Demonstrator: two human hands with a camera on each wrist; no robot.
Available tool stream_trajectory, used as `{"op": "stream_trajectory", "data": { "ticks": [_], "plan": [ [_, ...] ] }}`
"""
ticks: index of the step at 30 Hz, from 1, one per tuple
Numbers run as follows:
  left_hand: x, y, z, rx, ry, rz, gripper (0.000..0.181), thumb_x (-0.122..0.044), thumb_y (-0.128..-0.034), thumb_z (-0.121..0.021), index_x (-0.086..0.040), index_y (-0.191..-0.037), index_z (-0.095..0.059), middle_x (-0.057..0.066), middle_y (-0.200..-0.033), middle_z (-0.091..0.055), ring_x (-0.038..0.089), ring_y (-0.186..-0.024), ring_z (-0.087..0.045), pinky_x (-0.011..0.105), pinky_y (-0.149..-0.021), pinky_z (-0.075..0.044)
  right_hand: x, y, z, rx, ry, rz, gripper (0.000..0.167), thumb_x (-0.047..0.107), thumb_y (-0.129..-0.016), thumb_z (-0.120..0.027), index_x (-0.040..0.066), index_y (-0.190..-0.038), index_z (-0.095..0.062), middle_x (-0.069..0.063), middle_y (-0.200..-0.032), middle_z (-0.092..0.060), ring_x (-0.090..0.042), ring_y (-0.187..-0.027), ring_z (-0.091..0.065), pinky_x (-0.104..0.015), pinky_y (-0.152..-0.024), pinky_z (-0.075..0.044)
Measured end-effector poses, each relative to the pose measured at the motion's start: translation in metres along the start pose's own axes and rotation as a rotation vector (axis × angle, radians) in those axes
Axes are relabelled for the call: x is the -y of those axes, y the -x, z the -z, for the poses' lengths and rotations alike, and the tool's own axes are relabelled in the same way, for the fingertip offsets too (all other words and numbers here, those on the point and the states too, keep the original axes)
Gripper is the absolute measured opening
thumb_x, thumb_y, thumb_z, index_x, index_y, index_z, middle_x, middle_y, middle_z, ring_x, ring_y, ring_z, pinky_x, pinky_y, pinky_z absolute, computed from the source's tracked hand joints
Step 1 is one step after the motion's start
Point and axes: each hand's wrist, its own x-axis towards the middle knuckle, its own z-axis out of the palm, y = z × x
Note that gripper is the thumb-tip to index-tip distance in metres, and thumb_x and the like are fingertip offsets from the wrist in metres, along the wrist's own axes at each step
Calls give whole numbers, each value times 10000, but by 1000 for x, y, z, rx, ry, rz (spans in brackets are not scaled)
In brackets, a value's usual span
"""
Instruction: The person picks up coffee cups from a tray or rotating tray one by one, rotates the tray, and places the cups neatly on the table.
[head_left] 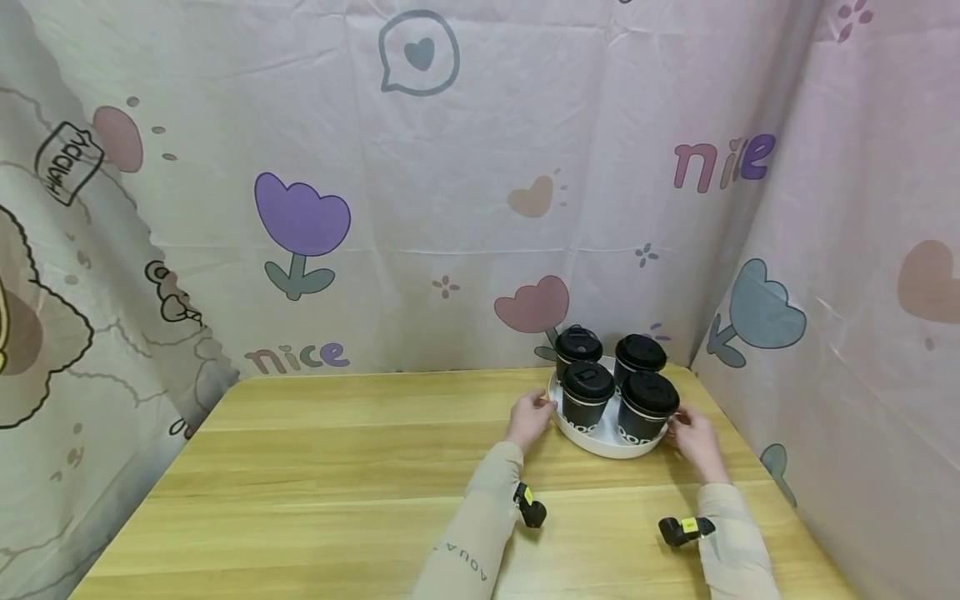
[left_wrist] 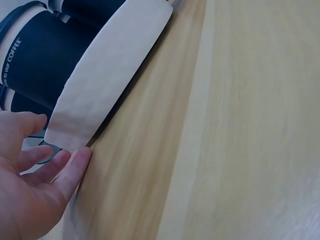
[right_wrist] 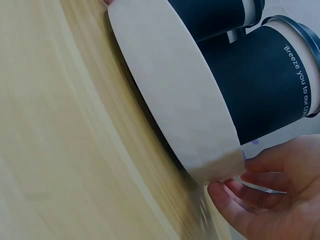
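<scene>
A round white tray (head_left: 611,451) sits at the back right of the table, with several black paper coffee cups (head_left: 585,409) standing upright on it under black lids (head_left: 651,392). My left hand (head_left: 529,418) holds the tray's left edge, its fingertips (left_wrist: 80,156) at the lower rim and its thumb beside the wall. On the opposite side, my right hand (head_left: 693,437) grips the edge with curled fingers, some low against the tray's underside. A dark shadow lies along the tray's bottom in both wrist views; whether it is raised off the wood, I cannot tell.
The light wooden table (head_left: 337,467) reaches back to a printed cloth (head_left: 435,183) hanging behind it. Another stretch of cloth (head_left: 862,333) hangs close along the right side. Black wrist cameras (head_left: 531,507) are strapped over both sleeves.
</scene>
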Motion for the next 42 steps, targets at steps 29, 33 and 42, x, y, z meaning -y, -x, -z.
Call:
{"op": "stream_trajectory", "data": {
  "ticks": [29, 33, 42],
  "plan": [
    [-7, 10, 12, -17, -10, -9, 384, -13, -861, -617, 109, -1224, -587, 204, -1047, -650, 151, -768, -640, 251, -662, -598, 5, 1, -2, 83, -61, -24, 446, -14, -969, -405, -169, -1383, -345, -366, -1238, -478, -58, -785, -593, -254, -752, -587],
    [-5, 12, 19, -19, -9, -13, 391, -6, -845, -613, 122, -1213, -584, 210, -1048, -646, 142, -769, -615, 260, -675, -599, 9, 2, -6, 104, -81, -20, 439, -25, -967, -408, -186, -1369, -337, -334, -1165, -511, -64, -763, -599, -249, -728, -582],
    [-7, 22, 37, -16, -4, -12, 442, 8, -815, -591, 138, -1235, -547, 247, -1080, -628, 200, -857, -627, 304, -679, -604, 17, 7, -15, 143, -105, -10, 425, -37, -949, -451, -191, -1332, -346, -367, -1168, -509, -88, -773, -613, -274, -734, -592]
  ]
}}
